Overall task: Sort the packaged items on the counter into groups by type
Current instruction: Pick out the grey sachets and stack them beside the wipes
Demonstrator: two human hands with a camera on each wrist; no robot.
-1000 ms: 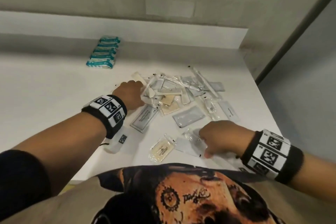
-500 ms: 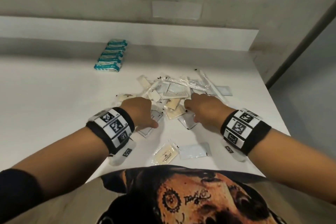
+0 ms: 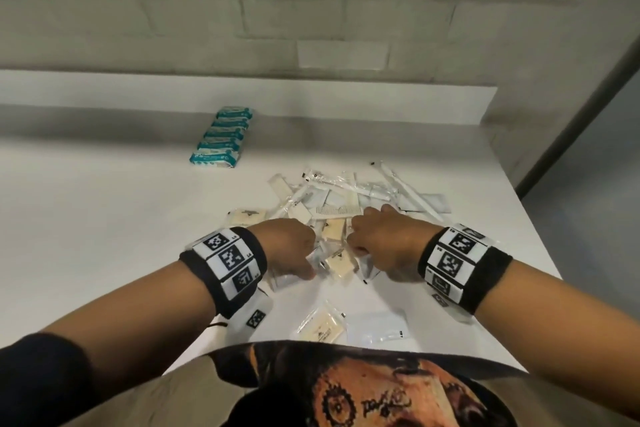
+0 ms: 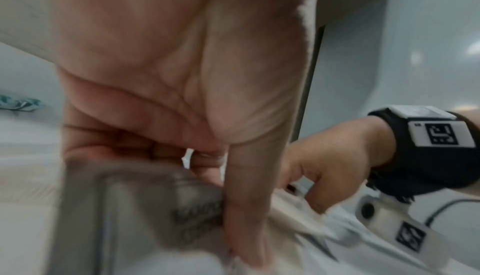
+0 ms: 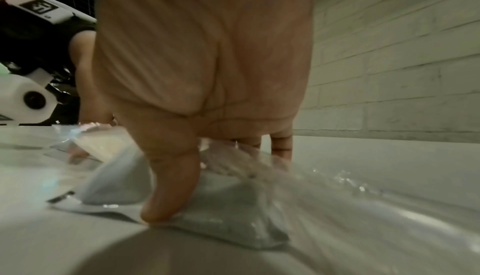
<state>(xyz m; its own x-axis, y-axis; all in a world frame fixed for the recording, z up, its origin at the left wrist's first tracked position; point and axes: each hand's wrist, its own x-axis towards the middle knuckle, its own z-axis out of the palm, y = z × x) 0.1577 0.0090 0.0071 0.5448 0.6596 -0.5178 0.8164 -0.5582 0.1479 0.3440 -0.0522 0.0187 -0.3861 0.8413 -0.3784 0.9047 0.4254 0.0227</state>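
Observation:
A loose pile of packets [image 3: 346, 211] lies mid-counter: cream sachets, clear sleeves, a comb, long white sticks. My left hand [image 3: 298, 255] is at the pile's near edge, fingers curled and thumb down, gripping a grey packet [image 4: 145, 207]; that view is blurred. My right hand [image 3: 370, 246] is just to its right, thumb in front and fingers behind a grey-white packet [image 5: 228, 213], pinching it against the counter. A cream sachet [image 3: 337, 262] lies between the two hands. A row of teal packs [image 3: 221, 137] sits sorted at the back left.
A cream sachet [image 3: 322, 324] and a grey-white packet [image 3: 377, 326] lie side by side near the front edge. The white counter [image 3: 104, 218] ends at a raised back ledge and at a right edge near the pile. A brick wall stands behind.
My right hand left a grey-white packet at the front and moved up to the pile. My left hand drew back from the pile's left side. Both now meet at its near edge.

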